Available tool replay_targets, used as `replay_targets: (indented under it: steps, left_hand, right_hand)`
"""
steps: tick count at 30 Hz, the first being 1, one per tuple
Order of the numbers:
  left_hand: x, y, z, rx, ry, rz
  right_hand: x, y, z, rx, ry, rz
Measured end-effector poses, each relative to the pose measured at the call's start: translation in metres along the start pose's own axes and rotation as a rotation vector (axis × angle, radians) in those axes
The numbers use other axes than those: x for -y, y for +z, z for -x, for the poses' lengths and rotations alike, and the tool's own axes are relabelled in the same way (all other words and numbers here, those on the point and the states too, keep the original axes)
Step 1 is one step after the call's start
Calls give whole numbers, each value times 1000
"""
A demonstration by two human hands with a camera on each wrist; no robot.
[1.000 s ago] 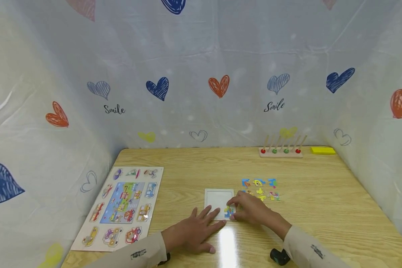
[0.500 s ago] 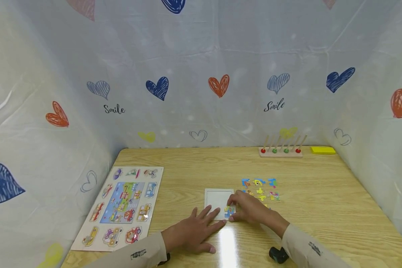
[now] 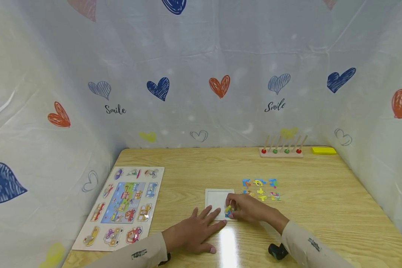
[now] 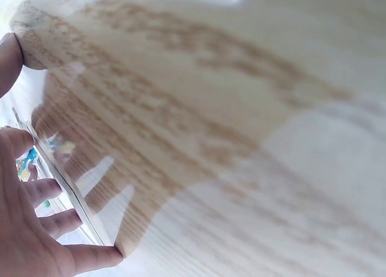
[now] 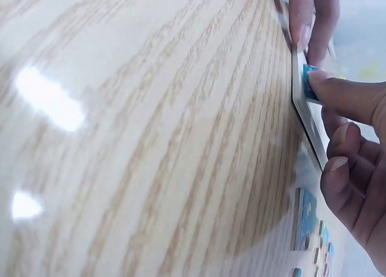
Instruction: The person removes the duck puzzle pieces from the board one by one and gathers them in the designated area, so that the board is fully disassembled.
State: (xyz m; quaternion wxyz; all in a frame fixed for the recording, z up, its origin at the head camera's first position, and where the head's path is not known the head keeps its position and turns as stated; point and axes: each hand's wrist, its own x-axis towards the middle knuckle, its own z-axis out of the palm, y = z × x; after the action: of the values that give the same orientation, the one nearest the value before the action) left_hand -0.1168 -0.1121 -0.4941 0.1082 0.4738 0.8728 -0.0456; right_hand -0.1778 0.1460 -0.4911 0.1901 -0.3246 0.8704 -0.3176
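A small square white puzzle tray (image 3: 217, 197) lies on the wooden table. With fingers spread and straight, my left hand (image 3: 198, 230) rests on its front left part; in the left wrist view the fingertips of the left hand (image 4: 36, 222) touch the tray's edge. At the tray's front right corner, my right hand (image 3: 251, 209) pinches a blue and yellow jigsaw piece (image 3: 227, 213) between thumb and fingers. In the right wrist view the thumb presses this jigsaw piece (image 5: 309, 89), which is partly hidden. Several loose jigsaw pieces (image 3: 259, 182) lie right of the tray.
A large peg puzzle board (image 3: 147, 197) with vehicle pictures lies at the left. Toward the back right stand a wooden peg rack (image 3: 281, 154) with red and green beads and a yellow block (image 3: 323, 150). Curtains (image 3: 187, 111) with printed hearts enclose the table.
My right hand's fingers have shifted slightly left, and the jigsaw piece now looks tilted and more covered by them. The left hand keeps its place on the tray.
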Motion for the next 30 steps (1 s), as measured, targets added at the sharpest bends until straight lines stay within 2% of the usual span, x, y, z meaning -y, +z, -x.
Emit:
replay_targets:
  steps: [6, 19, 30]
  left_hand:
    - [0, -2, 0, 7, -2, -6]
    - [-1, -3, 1, 13, -5, 9]
    - [-2, -6, 1, 29, -15, 23]
  right_hand:
    - [-1, 0, 2, 2, -56, -36]
    - [-6, -2, 7, -16, -41, -54]
    - [-20, -14, 25, -116, -27, -123]
